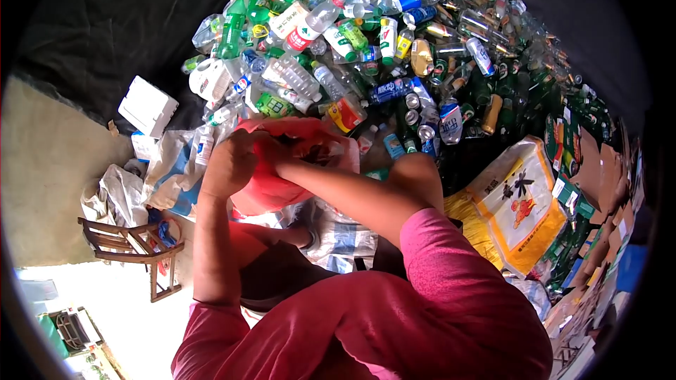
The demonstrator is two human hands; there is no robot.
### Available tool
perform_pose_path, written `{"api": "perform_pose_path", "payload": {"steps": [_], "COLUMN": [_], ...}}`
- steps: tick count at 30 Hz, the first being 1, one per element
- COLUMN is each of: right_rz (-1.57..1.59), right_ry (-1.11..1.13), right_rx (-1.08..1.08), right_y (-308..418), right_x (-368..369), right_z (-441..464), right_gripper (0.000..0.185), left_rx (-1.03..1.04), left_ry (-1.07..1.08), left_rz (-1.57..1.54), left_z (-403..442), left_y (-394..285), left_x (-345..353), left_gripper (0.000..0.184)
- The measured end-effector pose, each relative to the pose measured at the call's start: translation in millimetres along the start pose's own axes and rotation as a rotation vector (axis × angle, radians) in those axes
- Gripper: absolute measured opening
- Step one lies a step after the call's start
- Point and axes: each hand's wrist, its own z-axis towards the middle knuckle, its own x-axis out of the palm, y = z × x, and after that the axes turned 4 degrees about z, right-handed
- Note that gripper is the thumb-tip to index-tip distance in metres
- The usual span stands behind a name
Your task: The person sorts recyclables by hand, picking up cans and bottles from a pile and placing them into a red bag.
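Observation:
A red plastic bag [264, 197] hangs in front of me, its mouth open toward the camera, with dark contents I cannot make out. My left hand [231, 160] is closed on the rim at the bag's left side. My right hand [273, 153] reaches across to the same side, close to my left, its fingers bunched at the red plastic and partly hidden. Just beyond the bag lie a clear plastic bottle [292, 77] and a red-and-yellow package [346, 114].
A large heap of bottles and cans [394, 42] rises ahead. On the left are a white foam box [148, 105], sacks [123, 193] and a wooden chair [130, 241]. A white-and-yellow printed sack [517, 204] and flattened cardboard [598, 176] lie on the right.

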Motion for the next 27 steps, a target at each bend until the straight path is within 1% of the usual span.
{"api": "perform_pose_path", "payload": {"steps": [2,3,4,6,10,12,13,14,16,17,19,21,23,24,25,26,27], "right_rz": [0.001,0.005,0.01,0.02,0.063,0.116,0.153,0.191,0.255,0.274,0.269,0.198,0.049,0.048,0.027,-0.017,-0.06], "right_ry": [0.006,0.006,0.01,0.012,0.013,0.018,0.02,0.027,0.049,0.074,0.127,0.198,0.333,0.33,0.277,0.249,0.222], "right_rx": [0.008,0.016,0.021,0.035,0.062,0.083,0.094,0.104,0.13,0.145,0.182,0.215,0.256,0.254,0.136,0.158,0.181], "right_y": [-0.5,-1.2,-1.4,-0.7,0.7,-3.5,-6.4,-6.8,-9.2,-11.5,-16.3,-24.3,-41.6,-63.2,-68.3,-76.1,-59.5], "right_x": [1.9,2.1,2.1,0.9,-4.9,-15.5,-23.1,-33.0,-50.9,-59.8,-75.2,-84.1,-90.1,-83.1,-79.6,-79.4,-89.2], "right_z": [2.2,3.0,4.0,6.9,10.4,11.0,9.4,5.3,-5.1,-11.6,-26.8,-39.0,-47.4,-47.3,-54.9,-65.2,-84.1], "right_gripper": [0.043,0.043,0.043,0.044,0.044,0.044,0.044,0.044,0.044,0.044,0.044,0.046,0.053,0.053,0.054,0.053,0.052], "left_rx": [0.042,-0.026,-0.025,0.02,0.082,-0.01,-0.056,-0.058,-0.036,-0.117,-0.129,-0.14,-0.173,-0.17,-0.27,-0.368,-0.274], "left_ry": [0.009,0.039,0.033,0.005,-0.016,-0.114,-0.08,-0.089,-0.071,-0.005,-0.011,-0.018,-0.089,-0.092,0.073,0.24,0.166], "left_rz": [0.034,-0.098,-0.099,0.028,0.106,0.215,0.164,0.161,0.154,0.15,0.176,0.205,0.292,0.294,0.196,0.096,0.163], "left_z": [2.1,2.6,3.2,5.7,14.7,23.3,24.2,23.6,22.2,21.8,24.3,29.0,34.6,34.9,34.3,32.0,33.7], "left_y": [5.2,9.7,11.3,13.2,24.9,22.9,19.1,18.2,14.3,8.3,4.7,13.2,30.5,19.6,2.4,-7.7,13.5], "left_x": [5.6,7.1,8.9,10.4,20.4,25.5,22.8,25.2,32.5,32.4,37.8,53.5,77.7,72.6,64.1,59.4,78.3], "left_gripper": [0.048,0.048,0.048,0.048,0.047,0.045,0.046,0.046,0.052,0.059,0.063,0.066,0.078,0.078,0.084,0.089,0.098]}}
